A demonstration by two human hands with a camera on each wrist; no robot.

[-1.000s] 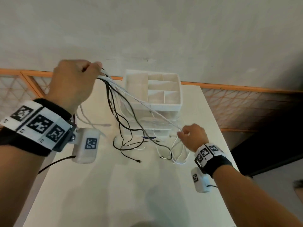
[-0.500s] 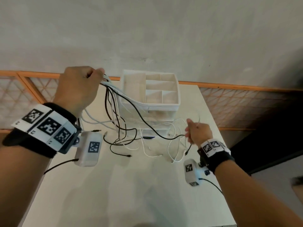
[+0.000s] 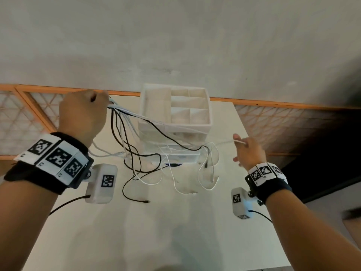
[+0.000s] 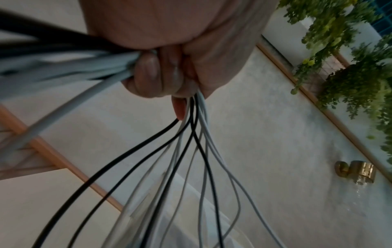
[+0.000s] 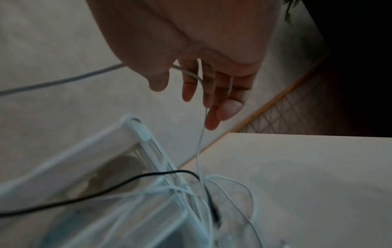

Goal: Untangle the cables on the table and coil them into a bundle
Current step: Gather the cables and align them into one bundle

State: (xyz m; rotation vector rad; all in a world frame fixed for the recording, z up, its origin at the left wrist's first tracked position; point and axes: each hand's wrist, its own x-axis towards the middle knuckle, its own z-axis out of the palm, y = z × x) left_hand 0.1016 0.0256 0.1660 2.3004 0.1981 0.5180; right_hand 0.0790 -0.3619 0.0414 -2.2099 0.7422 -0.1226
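Several cables (image 3: 136, 145), black and white, run up into our left hand (image 3: 84, 114), which is closed in a fist around them as one gathered bunch; the left wrist view shows the fingers (image 4: 148, 72) curled tight with strands fanning out below. We hold that hand high, probably so the loose lengths hang free and the crossings show themselves instead of lying knotted on the table (image 3: 175, 231).

Our right hand (image 3: 248, 151) is out to the side and lower, its fingers fairly straight in the right wrist view, with one thin white cable (image 5: 200, 142) threaded between them and a thicker one crossing the palm. We judge it is drawing a single strand away from the rest, letting it slip through rather than clamping it.

The lower loops and plug ends lie on the table just in front of the white organizer (image 3: 175, 114), and some strands drape against its front. That is the snag risk: a pull sideways could catch a cable on its corner. No coiling has begun.
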